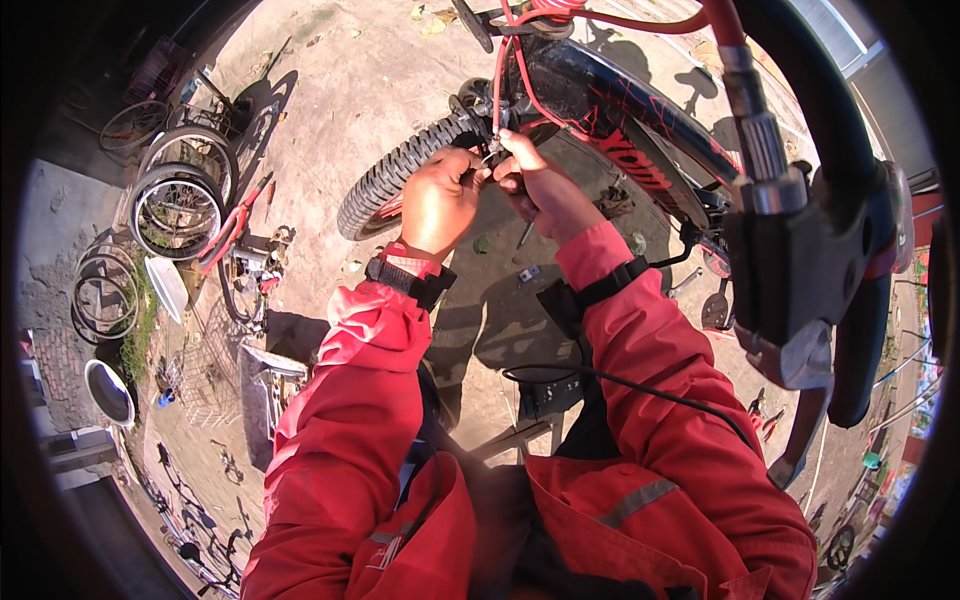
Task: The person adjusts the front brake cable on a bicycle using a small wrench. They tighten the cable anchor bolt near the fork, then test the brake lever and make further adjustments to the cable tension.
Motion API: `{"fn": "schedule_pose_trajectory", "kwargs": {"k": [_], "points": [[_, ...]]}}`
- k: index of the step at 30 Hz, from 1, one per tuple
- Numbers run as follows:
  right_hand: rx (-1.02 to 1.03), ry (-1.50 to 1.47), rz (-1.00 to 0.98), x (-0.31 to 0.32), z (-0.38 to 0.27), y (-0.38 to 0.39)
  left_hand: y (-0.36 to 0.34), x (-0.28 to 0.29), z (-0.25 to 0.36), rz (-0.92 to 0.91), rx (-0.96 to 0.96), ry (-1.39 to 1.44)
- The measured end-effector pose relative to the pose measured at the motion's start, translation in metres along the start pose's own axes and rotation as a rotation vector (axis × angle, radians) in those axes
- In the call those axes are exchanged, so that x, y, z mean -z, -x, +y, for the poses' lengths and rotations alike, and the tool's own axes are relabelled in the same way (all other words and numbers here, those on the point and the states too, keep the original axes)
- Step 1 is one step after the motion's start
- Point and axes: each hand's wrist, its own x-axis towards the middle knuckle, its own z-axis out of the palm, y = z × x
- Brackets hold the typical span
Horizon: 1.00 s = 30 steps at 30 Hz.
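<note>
Well to the left of both hands, loose wheel rims (180,195) lie on the concrete floor (340,70), with red-handled cutters (232,222) beside them. The left hand (440,200) has its grip closed narrow, pinching a small brake fitting (492,152) just above the knobby front tyre (400,170). Touching it from the right, the right hand (540,185) pinches the same fitting where the red cable (515,70) comes down to it. As a judgement, the step goes best with the left grip kept steady as an anchor while the right works the cable end, the cable running straight. Right of the grips, the black frame (620,120) slants away; the brake lever (800,260) looms closest.
</note>
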Motion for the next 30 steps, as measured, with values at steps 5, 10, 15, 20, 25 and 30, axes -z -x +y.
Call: {"fn": "schedule_pose_trajectory", "kwargs": {"k": [5,10,15,20,25,30], "points": [[-0.013,-0.033,0.027,-0.002,0.001,-0.003,0.007,-0.003,-0.005,-0.050,0.148,-0.071],[0.016,-0.045,0.055,-0.003,0.005,-0.007,0.016,-0.007,-0.007,-0.160,0.344,-0.001],[0.000,-0.057,0.067,-0.002,0.002,-0.005,0.017,-0.014,-0.004,-0.126,0.482,0.182],[0.029,-0.050,0.027,-0.005,-0.002,0.003,0.017,-0.016,0.001,-0.062,0.493,0.162],[0.086,-0.032,0.051,-0.006,-0.001,0.004,0.017,-0.017,0.002,-0.045,0.493,0.169],[0.063,-0.058,0.056,-0.005,0.000,0.001,0.017,-0.017,0.002,-0.021,0.447,0.093]]}}
